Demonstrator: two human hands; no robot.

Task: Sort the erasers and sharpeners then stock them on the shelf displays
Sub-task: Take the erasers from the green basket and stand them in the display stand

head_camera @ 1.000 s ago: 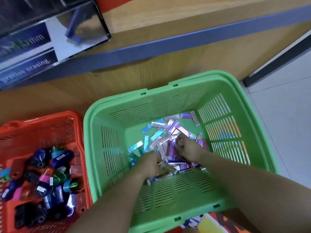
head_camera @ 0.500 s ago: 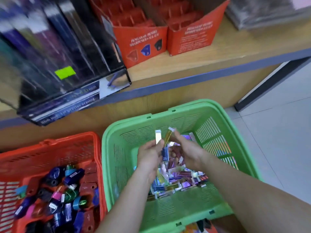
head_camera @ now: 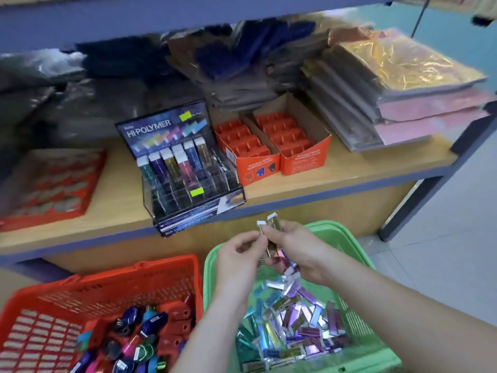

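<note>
A green basket (head_camera: 349, 238) on the floor holds a heap of shiny foil-wrapped slim erasers (head_camera: 293, 327). Above it my right hand (head_camera: 298, 249) grips a bunch of erasers (head_camera: 271, 238), some upright with white caps on top. My left hand (head_camera: 236, 259) pinches one gold eraser of that bunch between thumb and fingertips. An orange basket (head_camera: 107, 286) to the left holds mixed coloured sharpeners (head_camera: 139, 340). On the shelf stands a clear Hi-Polymer eraser display (head_camera: 180, 168) with a few erasers in its back slots. Two orange sharpener boxes (head_camera: 271, 146) with bare slots stand right of it.
The wooden shelf (head_camera: 349, 168) has a blue front edge. A flat red tray (head_camera: 51, 181) lies at its left. Stacks of foil-wrapped paper (head_camera: 398, 87) sit at the right, dark packets behind. Tiled floor (head_camera: 443, 251) lies right of the green basket.
Both hands have risen out of the green basket with a bunch of erasers. The view has tilted up from the baskets to the shelf and its displays.
</note>
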